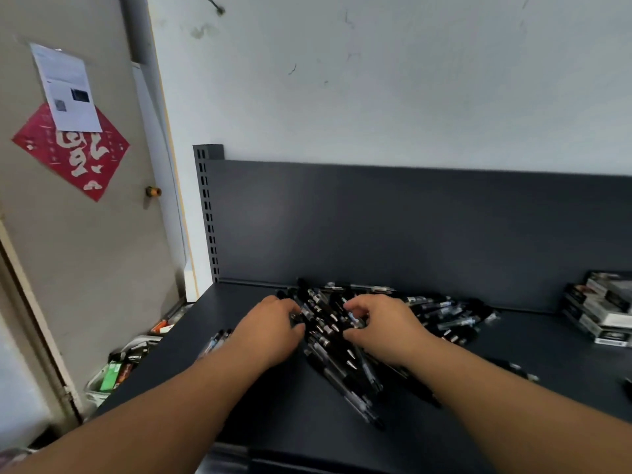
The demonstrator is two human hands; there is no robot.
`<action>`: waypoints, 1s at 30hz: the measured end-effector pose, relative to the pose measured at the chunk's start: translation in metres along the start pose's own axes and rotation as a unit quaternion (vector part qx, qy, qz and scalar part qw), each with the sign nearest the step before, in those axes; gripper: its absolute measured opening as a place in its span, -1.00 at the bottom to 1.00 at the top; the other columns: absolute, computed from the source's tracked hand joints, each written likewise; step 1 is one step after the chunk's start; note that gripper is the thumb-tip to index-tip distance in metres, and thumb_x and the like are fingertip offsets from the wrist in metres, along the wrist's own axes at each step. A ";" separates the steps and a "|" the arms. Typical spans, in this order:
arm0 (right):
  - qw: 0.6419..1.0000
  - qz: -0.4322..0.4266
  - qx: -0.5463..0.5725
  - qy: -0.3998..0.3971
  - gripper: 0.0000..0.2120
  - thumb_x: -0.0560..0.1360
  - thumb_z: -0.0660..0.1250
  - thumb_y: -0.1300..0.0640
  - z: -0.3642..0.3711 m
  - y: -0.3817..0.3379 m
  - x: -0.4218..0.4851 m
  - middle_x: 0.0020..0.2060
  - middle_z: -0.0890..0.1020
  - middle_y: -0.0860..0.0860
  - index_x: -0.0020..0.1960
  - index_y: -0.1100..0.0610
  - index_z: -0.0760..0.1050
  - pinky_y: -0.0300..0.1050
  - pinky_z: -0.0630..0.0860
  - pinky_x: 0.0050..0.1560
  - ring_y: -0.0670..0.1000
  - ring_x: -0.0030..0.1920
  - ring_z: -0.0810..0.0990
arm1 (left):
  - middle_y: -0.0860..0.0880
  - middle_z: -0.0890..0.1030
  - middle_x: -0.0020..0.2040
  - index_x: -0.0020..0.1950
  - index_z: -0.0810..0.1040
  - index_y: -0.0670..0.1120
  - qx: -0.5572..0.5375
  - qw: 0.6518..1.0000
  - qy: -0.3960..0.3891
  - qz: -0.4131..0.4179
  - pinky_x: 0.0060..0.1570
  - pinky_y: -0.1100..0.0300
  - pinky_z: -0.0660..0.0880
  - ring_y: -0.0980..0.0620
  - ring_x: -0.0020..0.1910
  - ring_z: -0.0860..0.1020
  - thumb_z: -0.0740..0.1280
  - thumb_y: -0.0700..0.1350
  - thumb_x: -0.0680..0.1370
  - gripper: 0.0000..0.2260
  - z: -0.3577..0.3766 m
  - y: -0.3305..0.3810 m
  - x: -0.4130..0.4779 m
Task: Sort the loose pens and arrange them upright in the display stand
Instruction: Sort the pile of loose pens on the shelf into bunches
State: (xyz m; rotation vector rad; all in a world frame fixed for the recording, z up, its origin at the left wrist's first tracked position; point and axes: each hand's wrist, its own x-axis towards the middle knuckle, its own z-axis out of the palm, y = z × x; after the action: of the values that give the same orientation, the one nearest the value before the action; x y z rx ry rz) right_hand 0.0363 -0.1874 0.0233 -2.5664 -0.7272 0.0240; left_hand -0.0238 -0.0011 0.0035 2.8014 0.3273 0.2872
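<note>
Head view

1. Work surface: a dark shelf with a dark back panel against a pale wall.
2. Task item: the pile of pens, black-bodied, lies loose and crossed at the centre of the shelf. None stands upright. More pens spread to the right of the pile, and a few separate pens lie just beside the left wrist.
3. Left hand: palm down at the left edge of the pile. Fingers are curled downward and close together, with the tips touching the pens. Whether they grip a pen cannot be told.
4. Right hand: palm down on the right side of the pile. Forefinger and thumb are curled and apart in a C shape, with several pens of the pile between them. The remaining fingers are hidden.
5. Other items: a stack of boxes at the right end of the shelf, well apart from the pile.
</note>
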 end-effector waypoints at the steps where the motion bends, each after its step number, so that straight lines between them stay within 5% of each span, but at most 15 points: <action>1: 1.000 -0.003 0.000 0.000 -0.52 0.45 0.42 -0.04 0.001 -0.001 0.004 0.18 0.56 -0.13 0.35 -0.10 0.44 -0.20 0.46 0.16 -0.07 0.15 0.53 | -0.06 0.47 0.25 0.31 0.48 0.07 -0.007 1.000 -0.001 -0.004 0.25 0.11 0.41 -0.05 0.23 0.48 0.27 0.04 0.56 -0.68 0.002 0.000 0.005; 10: 1.000 -0.026 -0.002 0.005 -0.60 0.49 0.37 -0.02 0.017 -0.017 0.055 0.11 0.58 -0.10 0.32 -0.05 0.46 -0.07 0.50 0.16 -0.01 0.15 0.53 | -0.08 0.47 0.29 0.34 0.48 0.04 -0.032 0.999 0.017 -0.010 0.22 0.15 0.41 -0.05 0.22 0.50 0.23 -0.14 0.59 -0.67 0.001 -0.018 0.056; 15: 1.000 -0.007 -0.014 -0.004 -0.62 0.48 0.37 0.01 0.031 -0.022 0.080 0.10 0.60 -0.07 0.29 -0.04 0.48 -0.13 0.53 0.04 0.00 0.10 0.57 | 0.01 0.47 0.37 0.39 0.43 0.08 0.018 0.998 -0.056 0.023 0.28 0.17 0.38 0.00 0.31 0.45 0.20 -0.27 0.56 -0.56 0.005 -0.031 0.071; 22: 0.999 0.033 -0.007 0.007 -0.70 0.44 0.35 0.19 0.038 -0.018 0.092 -0.06 0.65 0.01 0.16 0.10 0.57 -0.15 0.58 -0.07 0.03 -0.02 0.61 | 0.01 0.55 0.23 0.28 0.41 0.08 0.044 0.995 -0.074 0.053 0.16 0.08 0.47 -0.03 0.18 0.51 0.21 -0.27 0.52 -0.61 0.009 -0.037 0.077; 26: 0.999 0.044 0.022 0.022 -0.72 0.45 0.34 0.17 0.033 -0.013 0.085 -0.05 0.68 0.08 0.14 0.20 0.57 -0.05 0.59 0.04 0.07 0.02 0.62 | 0.11 0.57 0.17 0.26 0.45 0.05 0.009 0.994 -0.087 0.070 0.12 0.21 0.44 0.07 0.13 0.53 0.23 -0.26 0.55 -0.66 0.011 -0.035 0.077; 30: 0.997 0.044 0.049 0.026 -0.66 0.47 0.36 0.09 0.028 -0.010 0.073 0.07 0.64 -0.03 0.24 0.05 0.53 -0.10 0.54 0.12 0.00 0.09 0.59 | 0.08 0.59 0.13 0.29 0.46 0.01 -0.039 0.993 -0.083 0.075 0.00 0.32 0.38 0.12 -0.01 0.50 0.14 -0.29 0.56 -0.64 0.011 -0.028 0.073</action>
State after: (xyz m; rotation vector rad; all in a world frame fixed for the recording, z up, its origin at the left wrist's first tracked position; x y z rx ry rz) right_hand 0.0900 -0.1310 0.0104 -2.4949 -0.5780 0.0197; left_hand 0.0431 0.0404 -0.0045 2.7526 0.0647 0.0962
